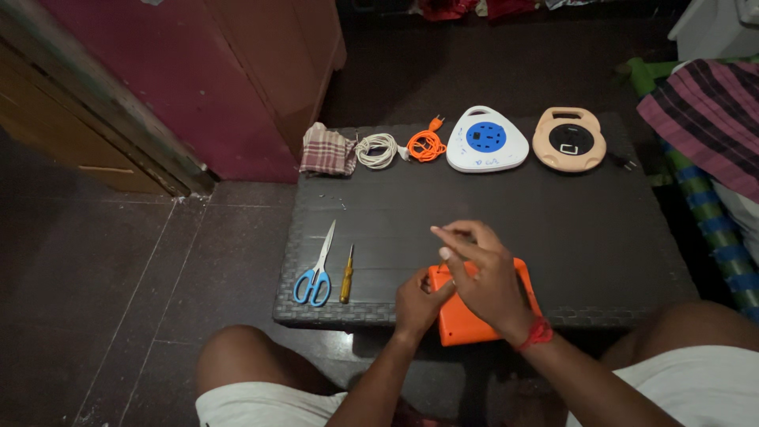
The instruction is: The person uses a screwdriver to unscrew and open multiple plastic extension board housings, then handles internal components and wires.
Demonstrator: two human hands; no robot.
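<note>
Nearby, scissors (315, 269), screwdriver (346, 275), hands (455, 289) on orange box (474, 320)

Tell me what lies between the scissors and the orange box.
A yellow-handled screwdriver lies between the scissors and the orange box, seen in the head view.

Along table (553, 229) far edge: checked cloth (326, 151), white cord coil (377, 150), orange cord coil (427, 145), white-blue reel (486, 140), beige reel (568, 140). Near left corner: blue-handled scissors (316, 271), yellow screwdriver (346, 277).
</note>
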